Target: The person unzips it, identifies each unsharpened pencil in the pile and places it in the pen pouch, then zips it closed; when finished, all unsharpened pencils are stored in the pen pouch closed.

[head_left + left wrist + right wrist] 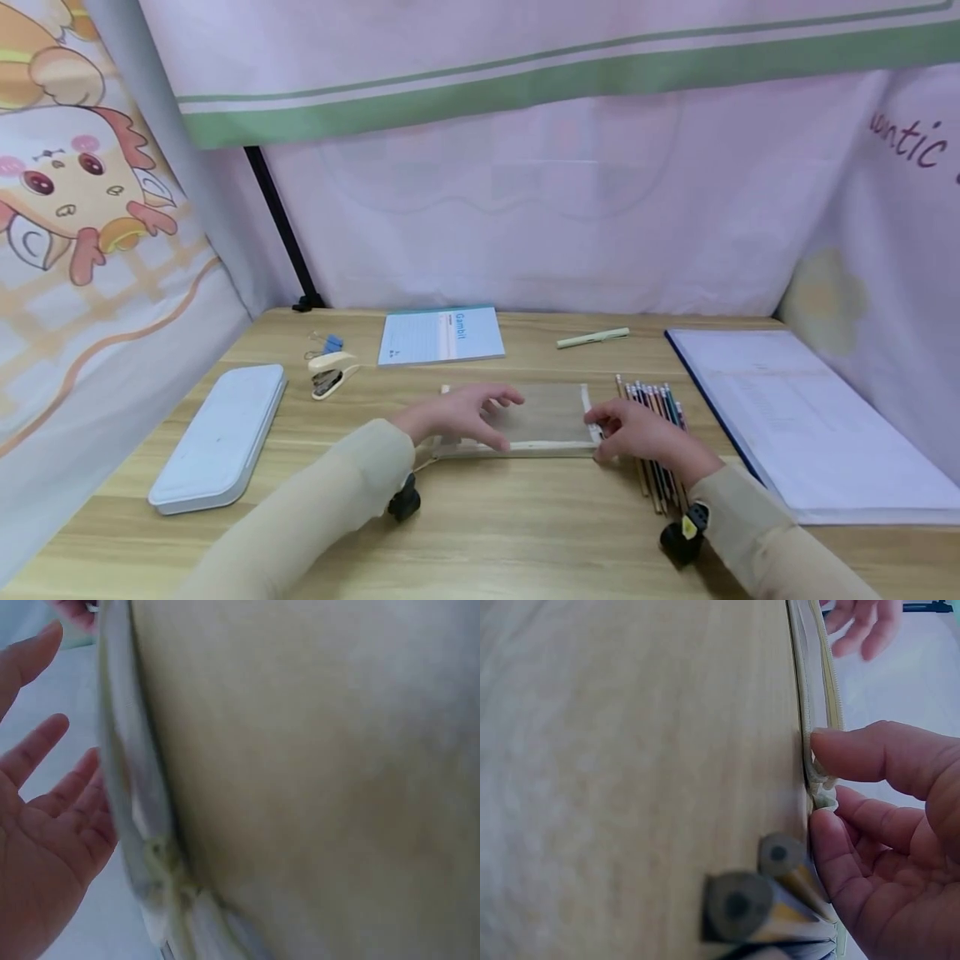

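A see-through zip pouch [549, 410] with white edging lies flat on the table in the head view. Over its left part is my left hand [459, 414], fingers spread and loosely bent, with nothing held; the left wrist view shows its open palm beside the zip edge [139, 765]. My right hand [637, 429] pinches the pouch's right front corner between thumb and fingers, as the right wrist view shows at the zip end [825, 796]. Under and beside that hand lies a bunch of pencils [657, 487], partly hidden by it; blurred pencil ends [739, 904] show close up.
On the left lie a white case [221, 437], a cream stapler [330, 372] and a blue binder clip [332, 342]. A notebook [442, 336] and a pale green pen [592, 337] lie at the back. To the right is a dark-edged folder with white sheets [817, 417].
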{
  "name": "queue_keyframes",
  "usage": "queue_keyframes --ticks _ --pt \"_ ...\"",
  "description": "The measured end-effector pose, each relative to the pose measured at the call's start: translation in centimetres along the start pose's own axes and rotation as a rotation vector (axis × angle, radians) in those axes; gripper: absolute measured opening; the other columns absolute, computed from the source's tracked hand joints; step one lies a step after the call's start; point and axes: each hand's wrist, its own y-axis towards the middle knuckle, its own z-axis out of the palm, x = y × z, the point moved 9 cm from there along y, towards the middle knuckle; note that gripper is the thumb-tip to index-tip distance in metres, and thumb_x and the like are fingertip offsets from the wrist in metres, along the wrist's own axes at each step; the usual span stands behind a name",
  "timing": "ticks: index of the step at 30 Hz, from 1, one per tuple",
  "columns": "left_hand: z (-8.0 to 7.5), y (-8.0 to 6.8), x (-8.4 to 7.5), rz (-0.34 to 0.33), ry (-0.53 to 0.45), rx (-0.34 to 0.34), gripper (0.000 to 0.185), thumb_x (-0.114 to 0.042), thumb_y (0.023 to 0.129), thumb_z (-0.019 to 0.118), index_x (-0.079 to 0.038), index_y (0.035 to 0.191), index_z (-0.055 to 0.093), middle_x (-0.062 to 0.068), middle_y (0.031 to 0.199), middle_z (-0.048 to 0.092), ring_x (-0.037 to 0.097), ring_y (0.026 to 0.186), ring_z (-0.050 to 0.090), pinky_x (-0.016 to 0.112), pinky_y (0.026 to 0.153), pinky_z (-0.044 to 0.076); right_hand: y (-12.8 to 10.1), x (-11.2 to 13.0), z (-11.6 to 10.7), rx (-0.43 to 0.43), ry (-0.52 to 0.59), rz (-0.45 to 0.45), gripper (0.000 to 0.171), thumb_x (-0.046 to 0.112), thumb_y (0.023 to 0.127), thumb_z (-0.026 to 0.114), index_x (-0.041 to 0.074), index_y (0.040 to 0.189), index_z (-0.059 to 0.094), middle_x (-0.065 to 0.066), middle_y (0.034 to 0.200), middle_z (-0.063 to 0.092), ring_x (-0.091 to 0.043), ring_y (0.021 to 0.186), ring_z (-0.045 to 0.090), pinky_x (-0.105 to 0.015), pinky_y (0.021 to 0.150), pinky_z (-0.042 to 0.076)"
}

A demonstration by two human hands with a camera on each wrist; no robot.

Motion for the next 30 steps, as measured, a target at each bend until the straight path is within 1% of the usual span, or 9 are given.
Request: queue_keyframes --ticks 3,6,10,13,17,19,22,25,30 --pt "0.8 0.9 0.2 -0.007 0.023 0.018 0.066 -0.025 0.072 0.079 -0.019 0.131 0.050 0.007 0.128 0.049 0.024 0.115 0.050 0.038 0.096 0.043 -0.1 -0.2 0.1 -0.004 0.011 0.007 0.053 0.006 0.068 0.077 0.003 0.118 0.058 -0.008 0.100 0.053 -0.021 0.090 0.046 -0.031 0.073 0.043" --pt "1.4 1.4 0.2 -0.015 0.061 0.029 0.067 -0.023 0.068 0.082 -0.019 0.128 0.051 0.005 0.122 0.051 0.019 0.109 0.051 0.034 0.094 0.044 -0.1 -0.5 0.1 -0.006 0.014 0.010 0.053 0.007 0.068 0.077 0.003 0.118 0.058 -0.008 0.101 0.054 -0.021 0.091 0.047 -0.031 0.074 0.044" --pt "1.5 1.7 0.6 -0.043 0.071 0.011 0.067 -0.023 0.066 0.083 -0.019 0.126 0.053 0.002 0.116 0.053 0.015 0.104 0.050 0.032 0.093 0.043 -0.1 -0.5 -0.1 -0.006 0.005 -0.008 0.052 0.011 0.071 0.076 0.004 0.119 0.058 -0.008 0.103 0.055 -0.021 0.092 0.048 -0.032 0.076 0.044" --pt "1.3 1.6 1.0 -0.054 0.024 -0.006 0.061 -0.022 0.069 0.081 -0.016 0.124 0.054 0.001 0.112 0.054 0.015 0.101 0.051 0.033 0.092 0.043 -0.2 -0.3 -0.3 0.004 0.004 -0.046 0.052 0.015 0.074 0.075 0.003 0.121 0.056 -0.009 0.107 0.056 -0.021 0.095 0.050 -0.034 0.079 0.046" --pt "1.3 1.3 1.5 -0.072 -0.060 0.007 0.054 -0.024 0.074 0.078 -0.013 0.122 0.055 0.000 0.108 0.055 0.015 0.098 0.051 0.033 0.089 0.045 -1.1 0.0 -0.8 0.026 0.040 -0.122 0.057 0.019 0.079 0.072 -0.002 0.127 0.050 -0.013 0.113 0.056 -0.025 0.102 0.053 -0.037 0.084 0.048" --pt "1.2 1.1 1.8 -0.085 -0.086 0.010 0.051 -0.026 0.076 0.076 -0.012 0.121 0.056 0.000 0.107 0.056 0.015 0.098 0.052 0.032 0.089 0.046 -1.7 0.2 -1.5 0.033 0.073 -0.161 0.058 0.018 0.082 0.069 -0.005 0.130 0.046 -0.017 0.116 0.056 -0.028 0.106 0.053 -0.037 0.086 0.048" --pt "0.9 0.8 2.0 -0.106 -0.098 -0.004 0.049 -0.030 0.078 0.074 -0.012 0.120 0.056 0.000 0.106 0.057 0.015 0.098 0.053 0.033 0.089 0.046 -2.5 0.2 -3.1 0.022 0.113 -0.189 0.056 0.017 0.086 0.064 -0.007 0.132 0.042 -0.022 0.118 0.053 -0.030 0.108 0.051 -0.035 0.086 0.048" --pt "0.5 0.6 2.0 -0.106 -0.107 -0.037 0.046 -0.031 0.079 0.072 -0.011 0.118 0.057 0.001 0.103 0.058 0.016 0.096 0.054 0.033 0.086 0.048 -3.3 -0.3 -4.8 -0.011 0.122 -0.179 0.055 0.017 0.088 0.062 -0.007 0.133 0.041 -0.023 0.118 0.053 -0.027 0.107 0.052 -0.032 0.084 0.047" --pt "0.2 0.0 1.9 -0.096 -0.144 -0.077 0.038 -0.027 0.081 0.071 -0.007 0.111 0.059 0.006 0.093 0.060 0.017 0.082 0.057 0.029 0.071 0.051 -4.6 -1.9 -6.5 -0.066 0.112 -0.139 0.053 0.018 0.088 0.063 -0.007 0.131 0.043 -0.019 0.110 0.056 -0.018 0.097 0.054 -0.030 0.079 0.049"
